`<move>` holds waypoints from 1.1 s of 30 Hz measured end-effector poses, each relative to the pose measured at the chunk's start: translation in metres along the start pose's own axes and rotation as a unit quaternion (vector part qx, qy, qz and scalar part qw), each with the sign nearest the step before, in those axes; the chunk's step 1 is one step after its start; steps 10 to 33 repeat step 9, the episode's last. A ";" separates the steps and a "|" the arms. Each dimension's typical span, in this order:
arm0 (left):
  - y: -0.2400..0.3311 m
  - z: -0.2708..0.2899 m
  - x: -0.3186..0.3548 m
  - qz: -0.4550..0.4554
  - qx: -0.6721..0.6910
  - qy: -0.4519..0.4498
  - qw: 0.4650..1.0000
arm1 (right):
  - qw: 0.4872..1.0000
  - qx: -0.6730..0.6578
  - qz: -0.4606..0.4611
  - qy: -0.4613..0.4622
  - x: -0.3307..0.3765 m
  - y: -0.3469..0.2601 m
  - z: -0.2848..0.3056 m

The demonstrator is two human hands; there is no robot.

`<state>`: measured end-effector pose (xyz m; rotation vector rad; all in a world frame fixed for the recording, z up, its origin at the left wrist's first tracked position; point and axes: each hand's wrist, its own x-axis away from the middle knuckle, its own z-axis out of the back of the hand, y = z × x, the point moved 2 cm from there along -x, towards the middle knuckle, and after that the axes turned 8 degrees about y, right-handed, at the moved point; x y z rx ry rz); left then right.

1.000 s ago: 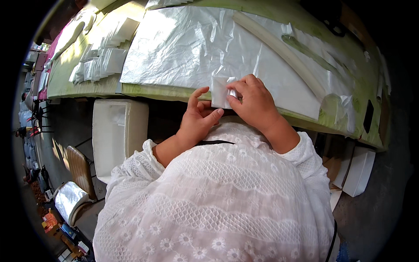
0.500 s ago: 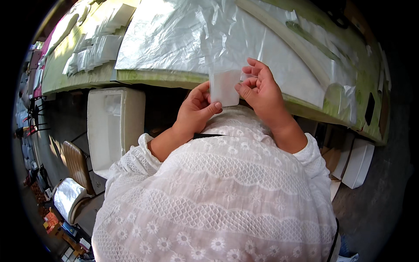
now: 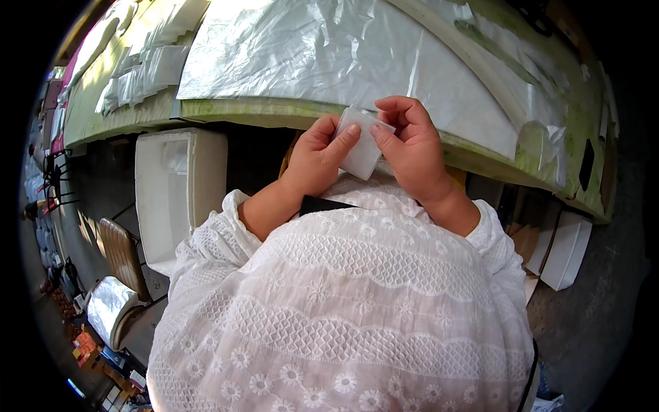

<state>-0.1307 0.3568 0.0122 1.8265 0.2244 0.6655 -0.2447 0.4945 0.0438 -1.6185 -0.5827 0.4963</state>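
Green bench [image 3: 226, 110] under crinkled clear plastic sheeting [image 3: 309, 48] fills the background. Both hands have drawn back from the bench edge toward the chest. The left hand [image 3: 312, 154] and right hand [image 3: 412, 147] are each closed on a small white translucent pad [image 3: 360, 147], pinching it between thumb and fingers. 1 white foam box [image 3: 168, 192] sits below, on the left.
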 end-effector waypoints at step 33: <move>0.009 -0.013 -0.002 0.002 0.033 0.024 0.999 | 0.999 -0.017 0.047 -0.004 0.002 0.001 -0.005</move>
